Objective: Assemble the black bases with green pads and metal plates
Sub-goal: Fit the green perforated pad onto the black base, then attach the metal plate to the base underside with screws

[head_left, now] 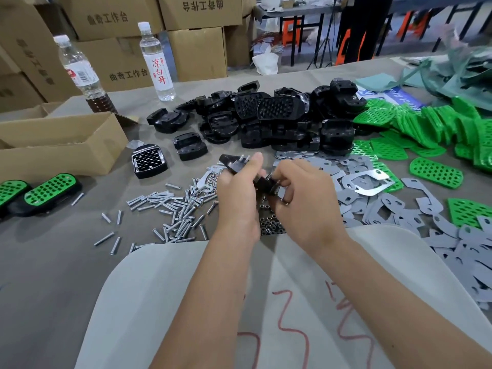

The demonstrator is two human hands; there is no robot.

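My left hand (239, 193) grips a black base (231, 162) tilted above the table, with screw ends sticking up from it. My right hand (300, 193) pinches the base's other end (267, 186), fingers curled at its underside. What the right fingertips hold is hidden. A pile of black bases (266, 121) lies behind the hands. Green pads (431, 123) are heaped at the right. Grey metal plates (372, 198) spread right of the hands. Screws (173, 206) and small nuts (271, 225) lie beneath the hands.
Two finished green-topped pieces (50, 194) sit at the left edge. A black base with a metal plate (147, 161) stands beside an open cardboard box (61, 145). Two bottles (157, 62) and stacked cartons stand at the back. A white cloth (186, 288) covers my lap.
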